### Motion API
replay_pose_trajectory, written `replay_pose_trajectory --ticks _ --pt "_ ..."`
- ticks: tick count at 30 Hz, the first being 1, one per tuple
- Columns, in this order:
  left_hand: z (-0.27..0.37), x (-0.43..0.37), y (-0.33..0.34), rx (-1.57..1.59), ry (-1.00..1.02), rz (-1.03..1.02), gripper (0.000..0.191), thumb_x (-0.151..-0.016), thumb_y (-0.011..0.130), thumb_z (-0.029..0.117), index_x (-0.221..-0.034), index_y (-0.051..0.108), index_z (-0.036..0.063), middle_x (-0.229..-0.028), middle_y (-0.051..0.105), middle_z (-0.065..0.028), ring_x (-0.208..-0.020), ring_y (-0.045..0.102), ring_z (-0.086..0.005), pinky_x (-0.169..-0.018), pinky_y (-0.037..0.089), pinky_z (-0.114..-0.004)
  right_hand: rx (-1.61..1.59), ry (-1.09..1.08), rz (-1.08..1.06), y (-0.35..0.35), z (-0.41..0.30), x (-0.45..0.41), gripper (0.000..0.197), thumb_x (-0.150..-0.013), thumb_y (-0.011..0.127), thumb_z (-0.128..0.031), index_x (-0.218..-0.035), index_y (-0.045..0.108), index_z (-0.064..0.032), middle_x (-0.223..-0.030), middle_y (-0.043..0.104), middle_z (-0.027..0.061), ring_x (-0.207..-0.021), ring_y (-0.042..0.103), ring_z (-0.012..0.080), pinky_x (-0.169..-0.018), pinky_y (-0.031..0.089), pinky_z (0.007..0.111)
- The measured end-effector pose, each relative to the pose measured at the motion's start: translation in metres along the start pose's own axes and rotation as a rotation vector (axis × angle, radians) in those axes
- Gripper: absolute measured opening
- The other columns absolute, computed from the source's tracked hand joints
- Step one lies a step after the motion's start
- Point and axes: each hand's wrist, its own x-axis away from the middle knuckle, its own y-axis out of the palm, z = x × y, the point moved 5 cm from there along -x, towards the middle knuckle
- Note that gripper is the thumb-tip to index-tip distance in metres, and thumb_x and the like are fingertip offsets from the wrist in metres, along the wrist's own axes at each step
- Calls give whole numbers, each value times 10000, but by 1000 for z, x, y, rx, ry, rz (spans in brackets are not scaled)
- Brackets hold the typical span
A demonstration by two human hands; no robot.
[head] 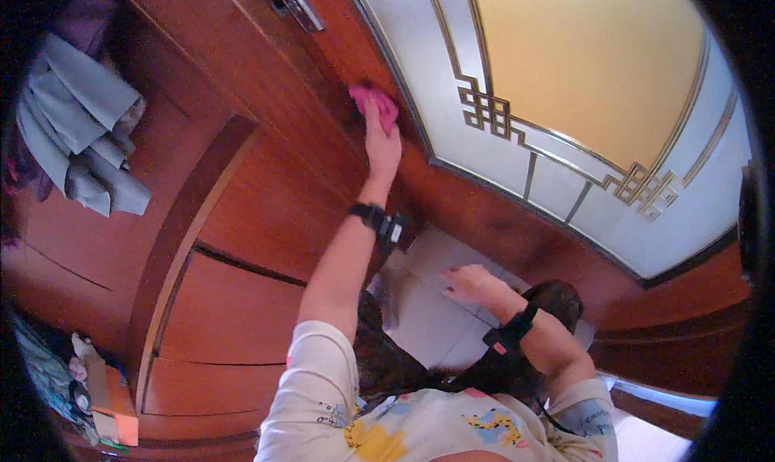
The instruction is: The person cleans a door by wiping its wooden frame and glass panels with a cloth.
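My left hand reaches up and away from me, gripping a bunched pink cloth. That cloth lies against the reddish wooden frame of a door, between its metal latch and the pane's lower corner. Part of the cloth is hidden by my fingers. My right hand hangs low above the tiled floor, its fingers loosely bent and apart, with nothing seen in them. Both wrists wear black straps with small devices.
The door's glass panel carries gold lattice trim. To the left stands a wooden cabinet with drawer fronts. Grey folded fabric lies on its upper surface. An orange box sits among items at lower left. Pale floor tiles show below.
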Motion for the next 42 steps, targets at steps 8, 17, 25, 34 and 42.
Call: replay_pose_trajectory --ticks 8,17,25,34,42 --pt "-116 38 23 683 -642 7 458 -842 572 111 -1281 449 158 -1047 565 -60 -863 571 -194 -689 480 -351 36 -74 16 -18 -38 -5 399 -882 533 -352 -1210 524 -127 -962 647 164 -883 627 365 -770 506 459" --pt "144 -65 -97 515 105 87 708 -813 511 -41 -1457 279 140 -1181 514 -39 -871 555 -169 -776 489 -288 -36 -72 131 -23 -33 3 417 -857 549 -337 -1176 568 -70 -955 658 154 -880 641 355 -726 525 459" --pt "77 -21 -31 174 298 110 770 -767 494 -37 -1463 172 27 -1523 125 -222 -1418 139 -310 -1150 120 -341 1 -70 172 -20 -47 -11 404 -844 572 -354 -1134 597 -74 -922 669 159 -874 650 342 -721 533 449" --pt "94 57 15 223 144 -108 800 -785 448 -67 -1493 118 102 -1348 399 -156 -1196 421 -244 -1011 337 -335 59 -98 118 3 -47 -29 365 -829 590 -339 -1093 583 -87 -901 668 146 -877 646 339 -729 525 447" --pt "363 -14 -59 -129 1105 155 748 -745 531 -57 -1436 264 49 -1454 216 -303 -1367 162 -465 -1145 138 -467 -8 -131 219 -24 -42 13 359 -848 572 -351 -1035 617 -48 -859 675 165 -838 655 347 -712 531 451"
